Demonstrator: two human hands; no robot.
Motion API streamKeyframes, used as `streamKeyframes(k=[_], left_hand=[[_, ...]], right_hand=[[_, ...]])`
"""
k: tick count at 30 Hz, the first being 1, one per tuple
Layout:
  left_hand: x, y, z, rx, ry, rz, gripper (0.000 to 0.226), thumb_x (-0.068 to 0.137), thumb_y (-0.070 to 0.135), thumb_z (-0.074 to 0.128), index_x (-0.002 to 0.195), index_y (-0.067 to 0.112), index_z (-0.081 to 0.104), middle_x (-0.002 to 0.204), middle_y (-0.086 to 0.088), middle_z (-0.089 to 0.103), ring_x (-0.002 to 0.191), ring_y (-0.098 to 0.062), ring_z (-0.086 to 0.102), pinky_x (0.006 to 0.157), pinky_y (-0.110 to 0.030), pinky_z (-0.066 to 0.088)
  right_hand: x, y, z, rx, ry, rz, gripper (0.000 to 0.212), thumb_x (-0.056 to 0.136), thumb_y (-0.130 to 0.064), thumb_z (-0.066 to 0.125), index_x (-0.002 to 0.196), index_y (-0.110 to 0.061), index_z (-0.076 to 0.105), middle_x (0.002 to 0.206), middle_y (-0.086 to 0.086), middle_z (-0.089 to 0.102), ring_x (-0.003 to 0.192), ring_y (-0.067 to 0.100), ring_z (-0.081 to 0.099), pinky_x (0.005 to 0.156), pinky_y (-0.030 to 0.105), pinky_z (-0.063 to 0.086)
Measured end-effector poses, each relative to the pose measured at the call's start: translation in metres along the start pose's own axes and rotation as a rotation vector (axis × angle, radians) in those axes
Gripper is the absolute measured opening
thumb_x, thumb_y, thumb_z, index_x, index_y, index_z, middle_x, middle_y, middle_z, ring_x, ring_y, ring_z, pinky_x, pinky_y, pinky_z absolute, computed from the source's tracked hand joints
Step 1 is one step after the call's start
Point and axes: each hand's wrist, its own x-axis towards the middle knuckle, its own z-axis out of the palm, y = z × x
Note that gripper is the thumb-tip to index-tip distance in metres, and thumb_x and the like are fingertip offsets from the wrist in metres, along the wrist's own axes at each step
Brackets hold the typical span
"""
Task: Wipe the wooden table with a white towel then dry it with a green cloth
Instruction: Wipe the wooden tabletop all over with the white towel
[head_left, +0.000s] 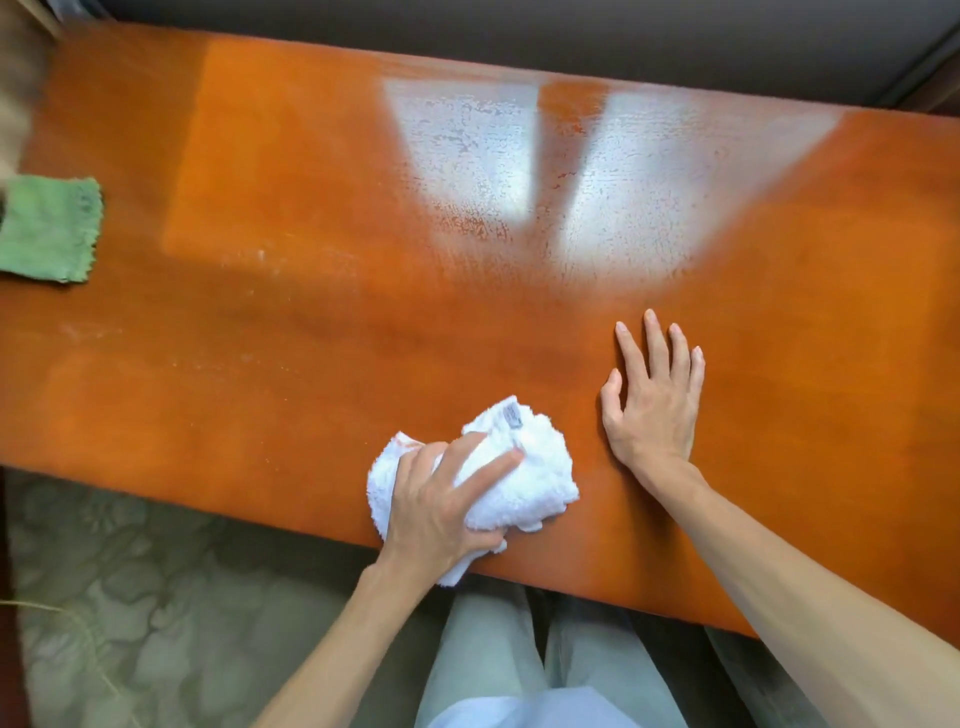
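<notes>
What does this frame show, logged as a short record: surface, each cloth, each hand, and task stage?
surface: wooden table, glare patches toward the far edge
white towel: bunched, on the table at the near edge
green cloth: lying flat at the far left of the table, untouched
left hand: grips the towel, pressing it on the table
right hand: flat on the table, fingers straight, beside the towel, not touching it
stage: wiping with the towel; drying not yet begun

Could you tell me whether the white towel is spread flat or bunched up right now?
Bunched up: the white towel sits crumpled under the left hand, whose fingers curl round it.
</notes>
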Motion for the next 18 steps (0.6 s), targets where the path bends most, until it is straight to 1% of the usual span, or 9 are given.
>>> streamKeyframes(k=[3, 8, 12, 15, 18], left_hand=[[-0.005, -0.009, -0.005, -0.019, -0.024, -0.007, 0.084, 0.056, 0.057, 0.078, 0.134, 0.039, 0.051, 0.13, -0.002, 0.062, 0.092, -0.027, 0.062, 0.078, -0.04, 0.046], [0.017, -0.04, -0.017, -0.025, 0.001, 0.067, 0.081, 0.061, 0.061, 0.078, 0.134, 0.038, 0.052, 0.13, -0.001, 0.061, 0.09, -0.025, 0.061, 0.071, -0.038, 0.046], [0.069, -0.109, -0.041, 0.002, 0.045, 0.08, 0.084, 0.061, 0.061, 0.078, 0.137, 0.038, 0.051, 0.131, -0.004, 0.06, 0.087, -0.028, 0.061, 0.075, -0.039, 0.046], [0.13, -0.166, -0.068, 0.045, 0.041, 0.003, 0.082, 0.06, 0.063, 0.07, 0.136, 0.042, 0.049, 0.13, -0.004, 0.061, 0.085, -0.03, 0.06, 0.073, -0.04, 0.048], [0.19, -0.216, -0.096, 0.068, 0.039, -0.093, 0.081, 0.059, 0.063, 0.066, 0.136, 0.048, 0.045, 0.134, 0.002, 0.057, 0.094, -0.031, 0.06, 0.077, -0.042, 0.048]], right_hand=[[0.0, 0.0, -0.002, -0.01, -0.01, 0.009, 0.058, 0.097, -0.036, 0.031, 0.154, -0.025, 0.034, 0.165, 0.006, 0.023, 0.151, 0.031, 0.02, 0.124, 0.052, 0.012], [0.001, 0.0, -0.003, -0.015, -0.014, 0.007, 0.059, 0.097, -0.036, 0.032, 0.154, -0.023, 0.035, 0.164, 0.008, 0.025, 0.15, 0.032, 0.021, 0.124, 0.052, 0.012], [0.0, -0.002, -0.002, -0.024, -0.005, 0.006, 0.059, 0.095, -0.034, 0.033, 0.152, -0.021, 0.037, 0.163, 0.01, 0.027, 0.149, 0.034, 0.022, 0.123, 0.054, 0.013], [0.001, -0.003, 0.0, -0.051, 0.002, 0.001, 0.06, 0.095, -0.033, 0.032, 0.152, -0.017, 0.037, 0.162, 0.013, 0.027, 0.149, 0.037, 0.023, 0.122, 0.056, 0.014], [-0.002, -0.009, -0.001, -0.072, 0.013, 0.015, 0.06, 0.095, -0.031, 0.03, 0.152, -0.014, 0.036, 0.162, 0.015, 0.026, 0.148, 0.038, 0.023, 0.121, 0.058, 0.014]])
